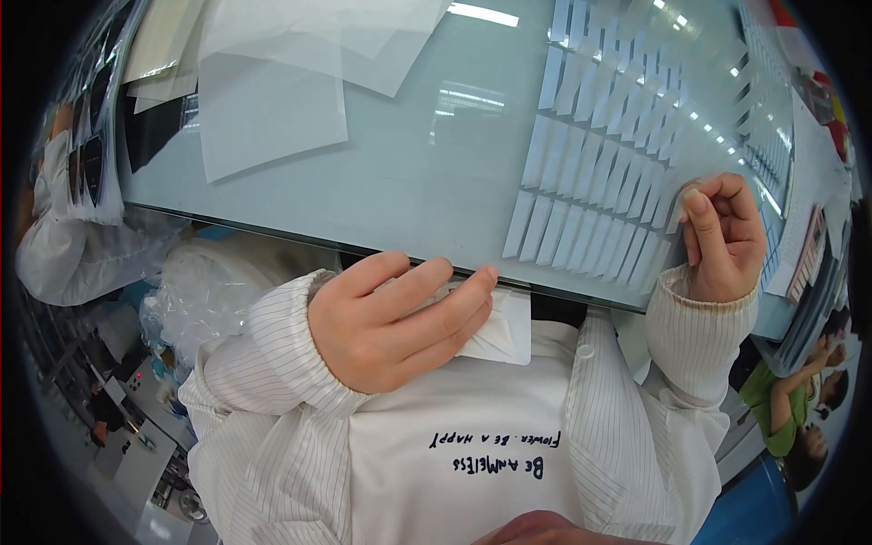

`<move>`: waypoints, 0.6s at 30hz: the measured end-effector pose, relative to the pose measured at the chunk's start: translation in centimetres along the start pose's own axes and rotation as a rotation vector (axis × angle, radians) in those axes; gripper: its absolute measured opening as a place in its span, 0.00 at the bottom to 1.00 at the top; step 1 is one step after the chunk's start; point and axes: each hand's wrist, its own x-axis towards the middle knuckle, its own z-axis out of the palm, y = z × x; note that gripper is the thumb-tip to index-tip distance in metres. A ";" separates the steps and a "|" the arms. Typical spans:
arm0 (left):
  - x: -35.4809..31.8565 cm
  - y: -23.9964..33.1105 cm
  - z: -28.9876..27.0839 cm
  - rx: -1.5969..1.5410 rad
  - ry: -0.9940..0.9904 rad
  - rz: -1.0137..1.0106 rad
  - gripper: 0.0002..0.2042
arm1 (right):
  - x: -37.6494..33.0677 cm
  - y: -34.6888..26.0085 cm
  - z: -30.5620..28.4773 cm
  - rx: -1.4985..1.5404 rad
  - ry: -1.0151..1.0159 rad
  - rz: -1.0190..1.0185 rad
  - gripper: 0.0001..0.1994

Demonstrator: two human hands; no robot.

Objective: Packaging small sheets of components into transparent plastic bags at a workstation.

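At the near edge of the glass-topped table, my left hand [400,318] has its fingers bent gently over a white sheet [516,338], which sticks out beyond the fingertips in front of my shirt. The thumb is hidden. To the right, my right hand [724,238] pinches a small, thin, pale strip between thumb and forefinger, close above the table's surface. Beside that hand, rows of narrow whitish strips [581,163] lie slanted on the glass, overlapping one another. More strips [767,136] are laid out farther right.
Loose white sheets [272,118] are spread at the table's far left. Clear plastic bags [204,291] lie below the table edge on the left. A person's pale sleeve [64,250] shows at the far left; a person in green [777,400] is at the lower right.
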 end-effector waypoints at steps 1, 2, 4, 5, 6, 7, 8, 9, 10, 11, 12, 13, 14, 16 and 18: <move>0.0 0.0 0.1 0.001 0.009 -0.005 0.14 | 0.0 0.0 0.0 -0.008 0.004 -0.001 0.06; 0.1 0.0 0.0 -0.001 0.007 -0.006 0.14 | 0.1 0.1 -0.1 -0.007 0.004 0.002 0.06; 0.1 0.0 -0.1 -0.005 -0.010 -0.002 0.14 | 0.0 0.3 -0.2 0.007 0.001 -0.017 0.06; 0.0 0.0 -0.1 -0.006 -0.009 -0.001 0.14 | -0.1 0.3 -0.2 0.006 0.003 -0.016 0.06; 0.0 0.1 0.0 -0.003 -0.007 -0.004 0.14 | 0.0 0.2 -0.2 -0.004 0.001 -0.011 0.06; 0.0 0.2 0.0 0.001 -0.005 -0.006 0.14 | 0.0 0.2 -0.2 -0.014 -0.001 -0.006 0.06; 0.0 0.2 -0.1 0.001 -0.007 -0.008 0.14 | 0.0 0.2 -0.2 -0.012 -0.003 -0.006 0.06; 0.1 0.1 -0.2 -0.001 -0.015 -0.002 0.14 | 0.0 0.3 -0.2 -0.010 0.000 -0.005 0.06; 0.1 0.0 -0.2 -0.004 -0.025 0.004 0.14 | 0.0 0.3 -0.2 -0.007 0.003 -0.005 0.07; 0.1 -0.1 -0.1 -0.006 -0.024 0.004 0.14 | 0.0 0.3 -0.2 -0.008 0.004 -0.003 0.07; 0.2 -0.1 -0.1 -0.014 -0.006 0.008 0.10 | 0.0 0.3 -0.2 -0.016 0.004 -0.005 0.07; 0.3 -0.1 -0.1 -0.022 0.013 0.012 0.07 | 0.0 0.3 -0.2 -0.023 0.005 -0.005 0.06; 0.3 -0.2 -0.2 -0.023 0.012 0.012 0.07 | 0.0 0.2 -0.2 -0.022 0.005 -0.005 0.06; 0.4 -0.2 -0.3 -0.025 0.003 0.017 0.07 | 0.1 0.3 -0.2 -0.023 0.004 -0.010 0.06; 0.3 -0.2 -0.1 -0.028 0.008 0.015 0.07 | 0.1 0.2 -0.2 -0.021 0.004 -0.002 0.06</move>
